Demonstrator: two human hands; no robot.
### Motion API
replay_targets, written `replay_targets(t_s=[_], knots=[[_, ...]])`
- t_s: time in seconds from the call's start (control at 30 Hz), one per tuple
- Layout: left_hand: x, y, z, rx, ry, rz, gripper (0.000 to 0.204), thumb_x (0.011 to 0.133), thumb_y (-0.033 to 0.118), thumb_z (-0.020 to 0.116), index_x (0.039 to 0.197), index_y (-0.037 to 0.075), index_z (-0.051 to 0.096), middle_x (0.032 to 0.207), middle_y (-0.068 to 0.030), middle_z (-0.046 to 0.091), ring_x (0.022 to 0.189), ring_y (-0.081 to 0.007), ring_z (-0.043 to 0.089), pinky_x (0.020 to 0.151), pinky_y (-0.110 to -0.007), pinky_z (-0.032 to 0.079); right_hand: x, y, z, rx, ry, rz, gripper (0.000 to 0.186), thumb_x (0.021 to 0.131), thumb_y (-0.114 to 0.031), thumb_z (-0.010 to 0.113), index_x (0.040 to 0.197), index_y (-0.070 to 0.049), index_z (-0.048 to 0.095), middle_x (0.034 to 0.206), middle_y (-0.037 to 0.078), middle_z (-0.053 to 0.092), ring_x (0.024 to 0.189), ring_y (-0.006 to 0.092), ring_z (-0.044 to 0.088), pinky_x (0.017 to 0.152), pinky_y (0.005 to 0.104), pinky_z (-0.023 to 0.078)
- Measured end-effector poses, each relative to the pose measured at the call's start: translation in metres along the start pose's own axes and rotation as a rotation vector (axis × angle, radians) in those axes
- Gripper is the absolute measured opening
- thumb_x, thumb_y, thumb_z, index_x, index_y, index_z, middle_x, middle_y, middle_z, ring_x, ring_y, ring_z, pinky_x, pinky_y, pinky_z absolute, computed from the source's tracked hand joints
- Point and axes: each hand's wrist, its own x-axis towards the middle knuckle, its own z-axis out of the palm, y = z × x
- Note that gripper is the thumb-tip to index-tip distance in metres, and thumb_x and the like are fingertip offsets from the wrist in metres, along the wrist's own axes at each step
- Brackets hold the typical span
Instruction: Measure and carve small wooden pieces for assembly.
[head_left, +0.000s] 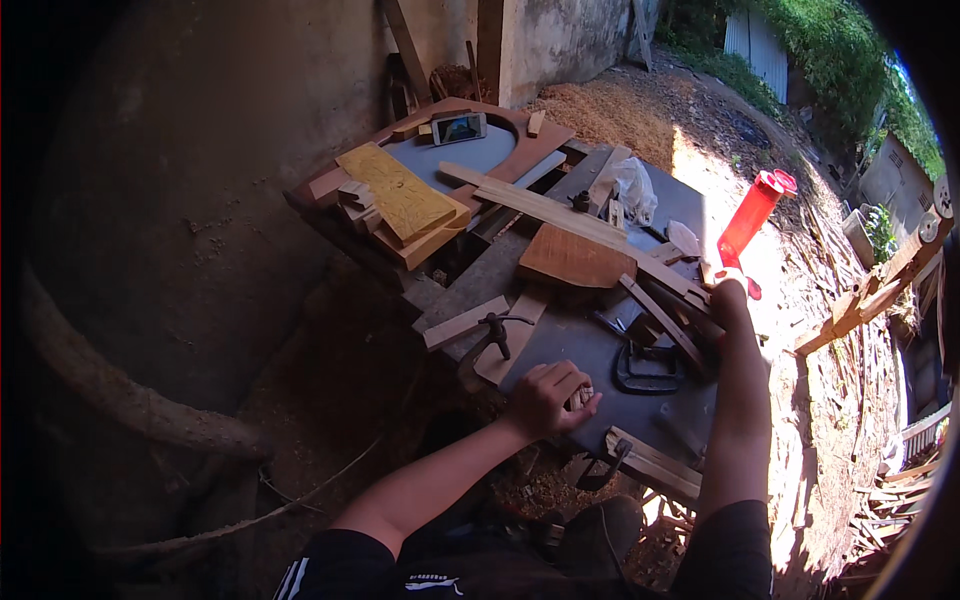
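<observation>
My left hand (550, 398) is closed around a few small pale wooden pieces (580, 398) at the near edge of the workbench (560, 345). My right arm stretches out to the bench's right side. There, my right hand (732, 285) is at the foot of a tall red bottle (750, 218) with a red cap; glare hides its fingers, so I cannot tell whether it grips anything. Between my hands lies a black C-clamp (645, 370). Narrow wooden strips (662, 320) and a thick brown wood block (575, 257) lie beyond it.
A long plank (545, 208) crosses the bench. Yellowish boards (400, 190) are stacked at the far left, near a propped-up phone (459, 128). Another clamp (500, 332) stands on the left boards. Clamped wood (655, 465) juts from the near edge. A clear plastic bag (635, 188) lies behind.
</observation>
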Motion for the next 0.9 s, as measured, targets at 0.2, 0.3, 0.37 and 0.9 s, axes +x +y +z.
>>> replay_targets(t_s=[0.2, 0.3, 0.37, 0.9], knots=[[-0.005, -0.003, -0.003, 0.011, 0.022, -0.016, 0.02, 0.084, 0.026, 0.078, 0.086, 0.011, 0.065, 0.08, -0.0033, 0.06, 0.071, -0.0235, 0.065, 0.066, -0.036, 0.052, 0.002, -0.006, -0.017, -0.033, -0.028, 0.042, 0.052, 0.077, -0.035, 0.086, 0.103, 0.005, 0.068, 0.094, 0.024, 0.073, 0.084, 0.0376, 0.073, 0.077, 0.0445, 0.057], [0.001, 0.002, 0.002, -0.037, 0.021, 0.012, 0.02, 0.084, 0.026, 0.077, 0.086, 0.011, 0.065, 0.08, -0.0041, 0.06, 0.069, -0.0241, 0.065, 0.065, -0.037, 0.052, -0.033, -0.018, -0.055, -0.085, 0.366, 0.087, 0.043, 0.079, -0.024, 0.081, 0.105, 0.007, 0.067, 0.096, 0.019, 0.074, 0.087, 0.0318, 0.073, 0.081, 0.0419, 0.057], [0.0, 0.002, 0.001, -0.04, 0.024, 0.011, 0.019, 0.084, 0.025, 0.077, 0.086, 0.01, 0.065, 0.079, -0.0046, 0.06, 0.069, -0.0245, 0.065, 0.065, -0.037, 0.052, -0.059, -0.054, -0.079, 0.148, 0.168, 0.0, 0.034, 0.087, -0.016, 0.075, 0.111, 0.006, 0.067, 0.095, 0.014, 0.074, 0.088, 0.0218, 0.071, 0.08, 0.0362, 0.056], [0.0, 0.084, -0.036, -0.744, -0.213, -0.129, 0.041, 0.103, 0.035, 0.059, 0.129, 0.003, 0.062, 0.115, -0.0129, 0.069, 0.108, -0.0222, 0.066, 0.088, -0.037, 0.052, -0.387, -0.211, -0.114, 0.345, -0.194, -0.401, 0.023, 0.096, -0.019, 0.069, 0.104, -0.004, 0.053, 0.089, 0.019, 0.068, 0.081, 0.0429, 0.067, 0.067, 0.0506, 0.05]])
